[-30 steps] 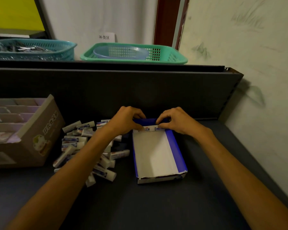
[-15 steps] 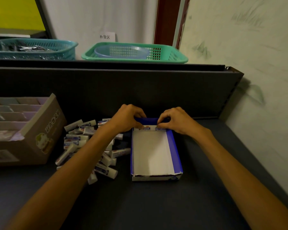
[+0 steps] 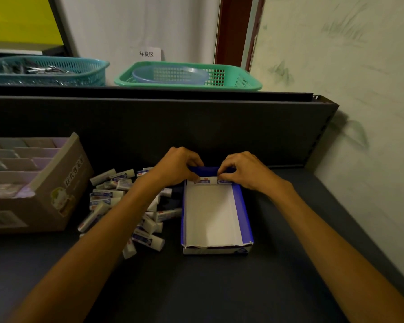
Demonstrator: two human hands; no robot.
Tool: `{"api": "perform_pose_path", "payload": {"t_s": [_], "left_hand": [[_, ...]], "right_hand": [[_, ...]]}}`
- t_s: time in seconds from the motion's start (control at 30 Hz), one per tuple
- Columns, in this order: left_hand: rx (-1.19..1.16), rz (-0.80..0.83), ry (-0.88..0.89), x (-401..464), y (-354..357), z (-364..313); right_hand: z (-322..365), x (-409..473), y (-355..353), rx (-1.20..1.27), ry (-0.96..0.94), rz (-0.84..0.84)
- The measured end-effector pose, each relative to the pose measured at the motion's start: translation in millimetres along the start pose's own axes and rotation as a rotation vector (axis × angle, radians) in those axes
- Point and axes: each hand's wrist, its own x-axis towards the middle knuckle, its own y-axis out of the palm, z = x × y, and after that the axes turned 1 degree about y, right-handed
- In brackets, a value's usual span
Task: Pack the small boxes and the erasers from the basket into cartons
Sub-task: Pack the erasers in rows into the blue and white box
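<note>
Since a second ago the carton [image 3: 216, 214] has swung round so it now sits square to the person, while both hands stayed at its far end. Left hand [image 3: 176, 166] and right hand [image 3: 244, 170] each pinch an end of the eraser [image 3: 212, 180], holding it against the far wall inside the carton. Just left of that grip sits the loose pile of erasers [image 3: 124, 206], with a cardboard box [image 3: 40, 185] further left again.

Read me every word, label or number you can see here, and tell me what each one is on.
"补货区": on the white paper sign against the wall behind the green basket.
Brown carton: slanted printed characters on its side, too blurred to read.
Erasers: blue label print, too small.
Blue and white box: front print unreadable.
</note>
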Motion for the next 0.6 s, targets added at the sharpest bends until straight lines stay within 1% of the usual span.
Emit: {"api": "perform_pose_path", "payload": {"t_s": [0.2,0.33,0.47,0.6], "left_hand": [[0.057,0.003,0.012,-4,-1,-2],[0.114,-0.046,-0.028,-13,-12,-3],[0.280,-0.106,-0.083,-31,-27,-4],[0.426,-0.100,-0.154,-56,-38,-4]], "right_hand": [[4,-4,-5,-0.040,0.000,-0.005],[10,-7,-15,-0.026,-0.016,-0.074],[27,-9,-21,-0.089,-0.017,-0.122],[48,-10,-11,-0.147,-0.052,-0.130]]}}
